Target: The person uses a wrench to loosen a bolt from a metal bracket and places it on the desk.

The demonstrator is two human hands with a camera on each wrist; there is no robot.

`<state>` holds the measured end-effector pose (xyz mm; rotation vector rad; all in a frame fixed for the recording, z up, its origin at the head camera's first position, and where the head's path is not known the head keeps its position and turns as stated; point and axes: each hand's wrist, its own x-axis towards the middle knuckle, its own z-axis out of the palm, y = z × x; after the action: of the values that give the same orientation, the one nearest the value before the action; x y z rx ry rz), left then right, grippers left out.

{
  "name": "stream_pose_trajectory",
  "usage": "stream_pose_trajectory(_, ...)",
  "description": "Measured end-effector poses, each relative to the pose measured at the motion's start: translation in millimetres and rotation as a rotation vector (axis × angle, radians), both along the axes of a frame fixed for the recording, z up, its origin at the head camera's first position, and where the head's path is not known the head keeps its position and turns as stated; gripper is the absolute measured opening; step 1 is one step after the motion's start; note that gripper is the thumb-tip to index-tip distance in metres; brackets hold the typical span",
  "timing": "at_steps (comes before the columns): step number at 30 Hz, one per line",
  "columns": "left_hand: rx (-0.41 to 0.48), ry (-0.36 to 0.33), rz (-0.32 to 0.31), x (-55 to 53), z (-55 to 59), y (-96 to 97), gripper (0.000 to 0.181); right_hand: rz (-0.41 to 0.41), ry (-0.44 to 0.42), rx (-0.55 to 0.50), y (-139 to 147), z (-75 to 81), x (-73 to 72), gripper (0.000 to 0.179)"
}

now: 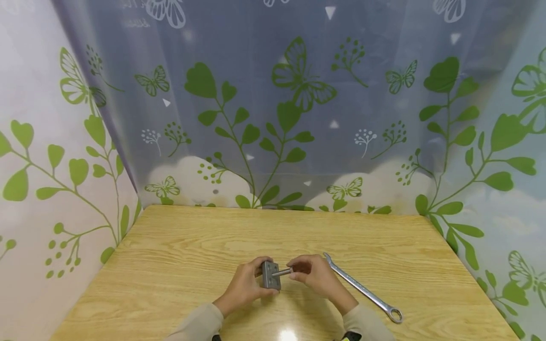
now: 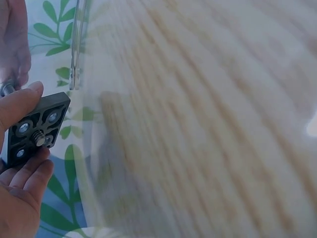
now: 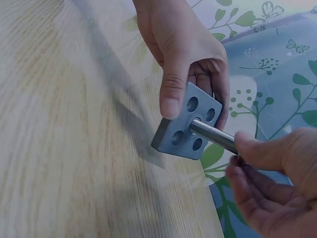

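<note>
My left hand [image 1: 245,286] grips a small grey square plate [image 3: 171,135] by its edges. The plate has holes near its corners, and a metal bolt [image 3: 218,136] passes through its middle. In the left wrist view the bolt's threaded tip pokes out of the plate's ribbed back. My right hand [image 1: 317,277] pinches the bolt's outer end between thumb and fingers, so that end is partly hidden. Plate and bolt are held up over the wooden table [image 1: 192,237], close to its front.
A combination wrench [image 1: 362,290] lies slantwise on the table, right of my right hand, its ring end nearer me. A printed curtain with leaves and butterflies [image 1: 298,142] hangs behind the table and along both sides.
</note>
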<state>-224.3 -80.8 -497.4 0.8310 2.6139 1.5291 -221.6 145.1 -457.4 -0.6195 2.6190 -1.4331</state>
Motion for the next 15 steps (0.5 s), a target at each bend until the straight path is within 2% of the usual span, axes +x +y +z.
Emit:
stream_pose_trajectory(7,0.001,0.001,0.005,-1.4,1.0,0.8,0.071,0.005,0.050,-0.084,-1.9,2.0,4.3,0.019)
stream_pose_trajectory(12,-0.002,0.002,0.012,-1.7,1.5,1.1,0.071,0.009,0.058,-0.071,-1.4,1.6,4.1,0.020)
stream_pose_trajectory(15,0.000,-0.002,0.010,-1.4,0.7,0.4,0.071,0.013,0.049,-0.029,-0.8,-0.3,2.5,0.025)
